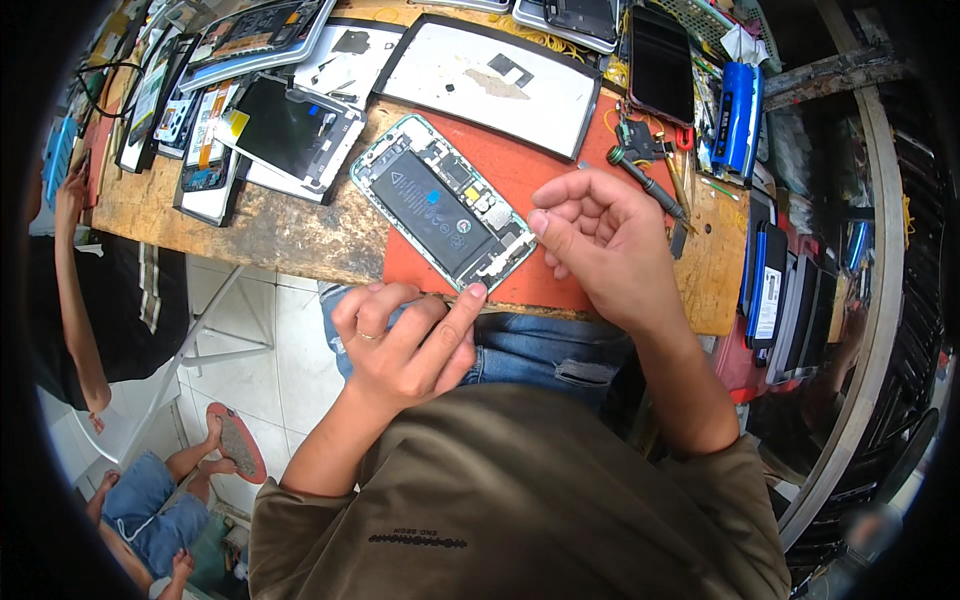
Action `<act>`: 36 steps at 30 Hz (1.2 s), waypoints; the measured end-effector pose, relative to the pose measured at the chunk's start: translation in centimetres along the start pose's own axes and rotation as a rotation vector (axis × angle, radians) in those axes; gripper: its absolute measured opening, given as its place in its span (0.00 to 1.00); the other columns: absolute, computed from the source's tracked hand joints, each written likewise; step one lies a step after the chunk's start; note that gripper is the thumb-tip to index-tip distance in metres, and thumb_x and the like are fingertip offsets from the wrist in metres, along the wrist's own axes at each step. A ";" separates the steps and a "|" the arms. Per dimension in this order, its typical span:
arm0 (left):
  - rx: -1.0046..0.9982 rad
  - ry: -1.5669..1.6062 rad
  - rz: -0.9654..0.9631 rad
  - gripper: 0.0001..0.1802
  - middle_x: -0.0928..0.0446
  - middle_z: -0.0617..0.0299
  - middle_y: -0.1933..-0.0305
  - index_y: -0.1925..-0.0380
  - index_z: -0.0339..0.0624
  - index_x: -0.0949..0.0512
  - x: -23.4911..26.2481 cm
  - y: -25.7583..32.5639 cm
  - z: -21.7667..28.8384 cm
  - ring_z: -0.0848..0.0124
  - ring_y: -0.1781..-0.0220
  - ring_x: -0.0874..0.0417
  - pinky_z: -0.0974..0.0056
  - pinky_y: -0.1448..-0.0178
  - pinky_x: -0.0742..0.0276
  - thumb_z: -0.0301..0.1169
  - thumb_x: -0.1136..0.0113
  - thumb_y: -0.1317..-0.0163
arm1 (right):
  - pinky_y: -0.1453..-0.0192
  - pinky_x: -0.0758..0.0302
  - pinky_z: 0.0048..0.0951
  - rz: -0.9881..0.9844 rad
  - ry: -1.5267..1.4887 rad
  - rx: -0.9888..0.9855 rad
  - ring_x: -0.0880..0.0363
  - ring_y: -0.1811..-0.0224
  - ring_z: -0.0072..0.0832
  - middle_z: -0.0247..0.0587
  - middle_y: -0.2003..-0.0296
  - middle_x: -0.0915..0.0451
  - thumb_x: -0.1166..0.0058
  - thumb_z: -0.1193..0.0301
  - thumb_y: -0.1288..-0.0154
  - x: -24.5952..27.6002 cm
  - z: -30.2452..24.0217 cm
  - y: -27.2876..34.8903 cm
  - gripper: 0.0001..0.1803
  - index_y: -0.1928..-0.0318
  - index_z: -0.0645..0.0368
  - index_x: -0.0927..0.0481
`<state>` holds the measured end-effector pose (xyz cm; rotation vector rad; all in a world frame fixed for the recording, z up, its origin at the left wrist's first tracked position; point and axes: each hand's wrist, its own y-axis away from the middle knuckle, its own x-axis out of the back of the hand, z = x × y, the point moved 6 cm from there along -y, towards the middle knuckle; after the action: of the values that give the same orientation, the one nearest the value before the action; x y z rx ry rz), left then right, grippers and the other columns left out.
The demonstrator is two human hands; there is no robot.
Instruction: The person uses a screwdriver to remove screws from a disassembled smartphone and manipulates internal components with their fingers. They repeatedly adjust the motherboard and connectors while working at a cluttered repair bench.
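Opened phone [440, 202] on the red mat [540, 170], both hands at its near end.

The phone lies back-off and slanted on the mat at the near edge of the wooden surface [270, 235], its black battery and inner boards bare, so the opening looks done while the parts inside still sit in place. The left hand [405, 340], just below the phone's near corner, has loosely curled fingers and a thumb tip pressed to the surface's edge; whether it pinches anything I cannot tell. The right hand [600, 235], right of the phone, is half curled with its thumb tip touching the phone's lower end, holding nothing visible. A screwdriver [648, 185] lies unused beyond that hand.
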<state>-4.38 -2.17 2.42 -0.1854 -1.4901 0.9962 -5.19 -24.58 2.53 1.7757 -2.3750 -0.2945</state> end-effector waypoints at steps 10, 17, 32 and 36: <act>-0.192 -0.092 0.028 0.15 0.24 0.75 0.65 0.55 0.60 0.07 -0.5 -1.2 -0.4 0.70 0.52 0.23 0.56 0.38 0.32 0.44 0.35 0.37 | 0.66 0.17 0.17 0.029 -0.032 0.023 0.17 0.67 0.11 0.31 0.62 0.13 0.32 0.77 0.21 0.3 0.2 -0.1 0.07 0.48 0.65 0.16; -0.207 -0.154 0.030 0.17 0.31 0.74 0.69 0.50 0.57 0.07 -0.7 -0.3 0.6 0.72 0.59 0.26 0.59 0.43 0.33 0.40 0.37 0.35 | 0.62 0.19 0.15 0.007 -0.021 0.051 0.18 0.65 0.09 0.31 0.62 0.13 0.31 0.78 0.22 -0.1 0.2 0.5 0.07 0.50 0.65 0.15; -0.154 -0.164 0.213 0.08 0.31 0.78 0.63 0.57 0.60 0.07 -1.2 0.3 0.9 0.72 0.51 0.29 0.60 0.43 0.37 0.42 0.20 0.33 | 0.67 0.19 0.24 0.060 0.468 0.285 0.15 0.70 0.20 0.38 0.66 0.13 0.30 0.80 0.28 -1.5 -1.5 1.7 0.06 0.54 0.63 0.13; -0.121 -0.157 0.235 0.08 0.29 0.79 0.61 0.59 0.61 0.07 -1.2 0.7 0.8 0.72 0.49 0.28 0.60 0.42 0.37 0.42 0.19 0.34 | 0.66 0.19 0.30 -0.005 0.537 0.379 0.14 0.68 0.28 0.41 0.64 0.14 0.31 0.81 0.27 -1.7 -2.3 1.8 0.06 0.54 0.64 0.15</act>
<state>-5.12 -2.89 1.21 -0.3830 -1.7016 1.1286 -5.83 -22.60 5.21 1.7140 -2.1182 0.5976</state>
